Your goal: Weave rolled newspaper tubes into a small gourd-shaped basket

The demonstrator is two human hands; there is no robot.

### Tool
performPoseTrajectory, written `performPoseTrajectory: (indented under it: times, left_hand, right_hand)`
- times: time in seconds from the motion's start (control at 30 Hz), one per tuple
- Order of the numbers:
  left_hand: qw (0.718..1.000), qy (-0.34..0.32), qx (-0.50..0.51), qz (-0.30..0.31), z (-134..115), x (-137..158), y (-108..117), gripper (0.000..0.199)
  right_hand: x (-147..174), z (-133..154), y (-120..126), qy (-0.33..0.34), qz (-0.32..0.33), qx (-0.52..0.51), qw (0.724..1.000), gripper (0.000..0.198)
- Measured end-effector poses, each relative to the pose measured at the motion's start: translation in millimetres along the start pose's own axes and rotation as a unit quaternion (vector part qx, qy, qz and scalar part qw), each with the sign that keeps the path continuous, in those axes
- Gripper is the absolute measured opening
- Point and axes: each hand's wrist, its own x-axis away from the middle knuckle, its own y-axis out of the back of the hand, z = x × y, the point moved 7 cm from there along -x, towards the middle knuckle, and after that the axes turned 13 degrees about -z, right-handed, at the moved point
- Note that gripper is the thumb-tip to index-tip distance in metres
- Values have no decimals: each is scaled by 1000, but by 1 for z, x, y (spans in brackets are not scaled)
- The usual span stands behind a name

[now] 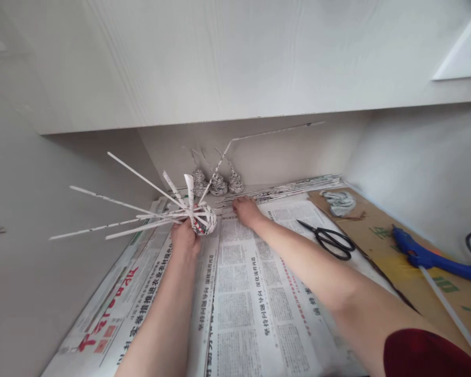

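Note:
My left hand [186,236] is closed round a small woven paper piece [208,220], whose rolled newspaper sticks fan out to the left and upward. One long bent stick rises from it and runs off to the right. Farther right, my right hand [247,210] reaches to the near end of a bundle of rolled paper sticks [290,188] lying along the back wall. Its fingers are curled down at the sticks; whether they pinch one is hidden. Three finished woven paper shapes [219,185] with twisted tops stand behind the piece.
Newspaper sheets [235,293] cover the tabletop. Black scissors [333,242] lie right of my right forearm. On cardboard [377,235] at the right are a blue glue gun [424,254] with a white glue stick and a crumpled grey cloth [339,202]. A white cabinet [235,63] overhangs the back.

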Motion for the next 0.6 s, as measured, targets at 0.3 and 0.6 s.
performPoseTrajectory:
  times: [0.3,0.6]
  left_hand:
    - [997,-69,-13,10,-9,-10,4,21]
    - [978,-167,-92,88,-12,10,-7,20]
  right_hand:
    - [20,4,71,70,-109,-119,984,29]
    - [53,41,163,93,-269,-78,955,21]
